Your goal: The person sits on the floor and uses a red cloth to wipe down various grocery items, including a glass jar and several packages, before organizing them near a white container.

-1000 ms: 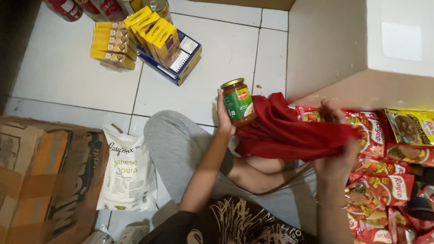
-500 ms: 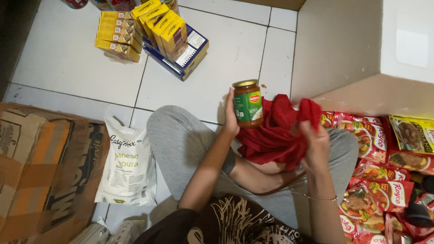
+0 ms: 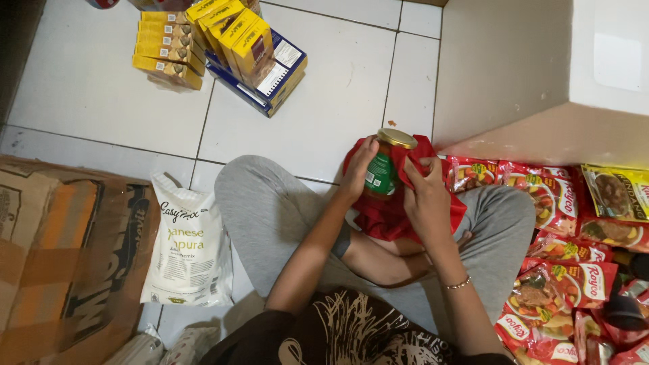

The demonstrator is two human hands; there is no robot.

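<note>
I sit cross-legged on the floor. My left hand (image 3: 357, 169) is curled around a glass jar (image 3: 382, 167) with a green label and a gold lid, and I hold it upright over my lap. My right hand (image 3: 427, 196) is pressed on the other side of the jar, fingers bent, pinching a red cloth (image 3: 385, 220) against it. The cloth hangs down under the jar onto my grey pants (image 3: 270, 209).

The floor (image 3: 88, 88) is made of white tiles. Yellow boxes (image 3: 196, 37) are stacked in front of me. A white bag (image 3: 190, 247) lies near my left knee, and a flat brown cardboard box (image 3: 64, 260) is beside it. Red food packets (image 3: 561, 223) are spread out by my right knee. A big white block (image 3: 541, 74) stands behind them.

The cloth and my hands cover most of the jar, so I cannot see what is inside. The packets and the cardboard run off the edge of the picture.
</note>
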